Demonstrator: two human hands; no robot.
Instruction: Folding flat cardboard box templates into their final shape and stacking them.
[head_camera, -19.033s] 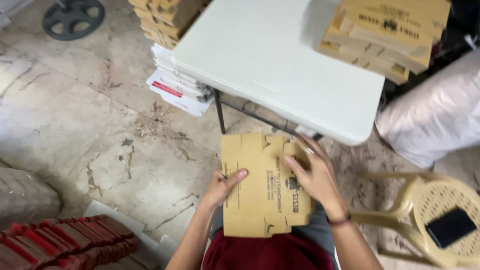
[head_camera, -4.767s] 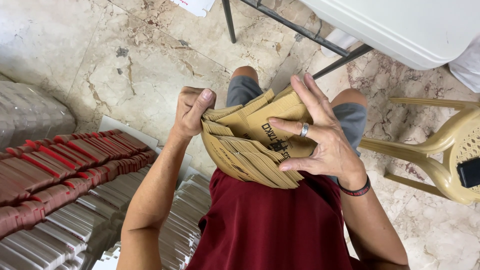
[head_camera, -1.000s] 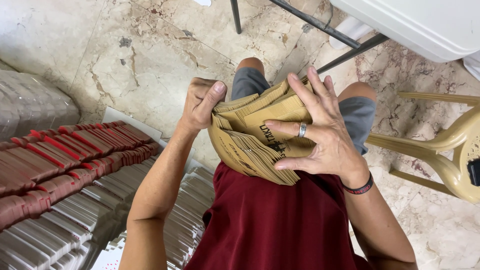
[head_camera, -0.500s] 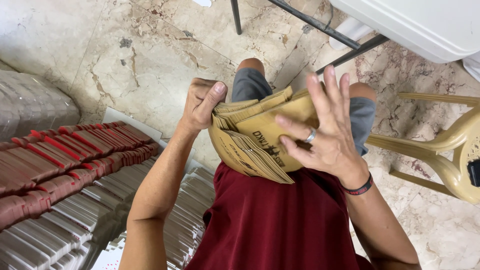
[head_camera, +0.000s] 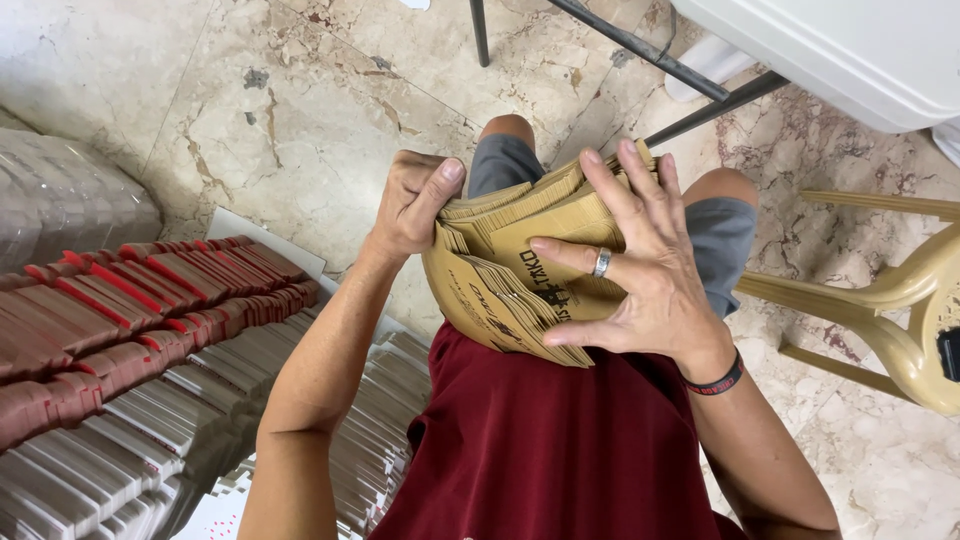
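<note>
Stack of flat brown cardboard blanks (head_camera: 520, 285) sits on edge in the person's lap, against the red shirt (head_camera: 540, 450), above the knees in grey shorts (head_camera: 720, 235). The blanks fan slightly at the lower left corner; their upper edges are nearly flush.

Left hand (head_camera: 412, 200) grips the top left corner of the stack: thumb over the front edge, the other fingers curled behind, clamped on the cardboard. Right hand (head_camera: 640, 270) lies flat against the front face, fingers (head_camera: 600, 190) spread apart and pressed on the stack, fingertips reaching the top edge. A ring shows on one finger, a dark band (head_camera: 715, 380) on the wrist.

Step in hand, as judged: squaring the bundle of blanks between both hands, or thumbing through them; which of the two cannot be told from one frame. The fanned lower corner suggests the alignment is not finished.

Next move would call for a firm two-sided hold so that the loose sheets do not slide out at the bottom, and for pressure on the fanned corner to bring the edges flush.

Surroundings: rows of red and white flat packs (head_camera: 130, 330) stand on the marble floor (head_camera: 250, 90) at the person's left. White desk (head_camera: 850, 50) edge at upper right, its dark legs beneath. Beige plastic chair (head_camera: 900, 320) at right.
</note>
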